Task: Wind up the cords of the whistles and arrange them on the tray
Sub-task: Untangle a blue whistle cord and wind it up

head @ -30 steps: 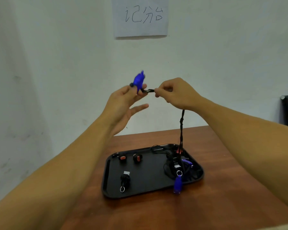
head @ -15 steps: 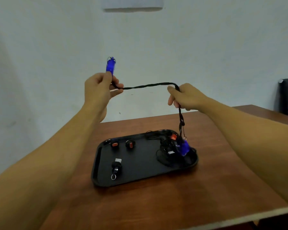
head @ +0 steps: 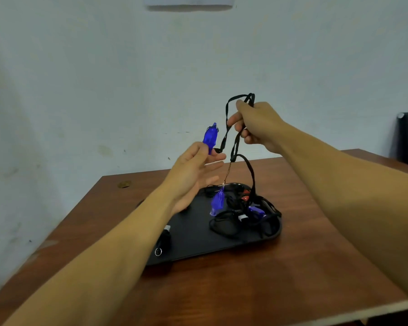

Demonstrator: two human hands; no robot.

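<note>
Head view, the only one: person at a brown wooden table point(head: 292, 267), both arms raised over a black tray point(head: 193, 236). Left hand point(head: 193, 170) pinches a translucent blue whistle point(head: 210, 138) between thumb and forefinger, body upright, well above the tray; the other fingers are spread loose below, not on it. Judged reason: the whistle serves as the fixed core, held clear so cord can be laid round it. Right hand point(head: 257, 125), higher and just to the right, has its fingers curled closed around a black cord point(head: 226, 128); one loop stands up above the knuckles, two strands drop from the fist. One strand runs down to the held whistle. Another falls on toward the tray; cannot tell whether it is the same cord or a neighbour's caught up with it. A second blue whistle point(head: 218, 201) hangs by its ring on a thin line just above the tray floor, apparently lifted with the slack. Far right of the tray: an unsorted heap of black cords point(head: 243, 220) with a third blue whistle point(head: 257, 210) and a red piece in it. Near left: a black whistle point(head: 164, 241) with a metal ring, part hidden behind the left forearm. Winding looks barely begun; tangle risk seems high
</note>
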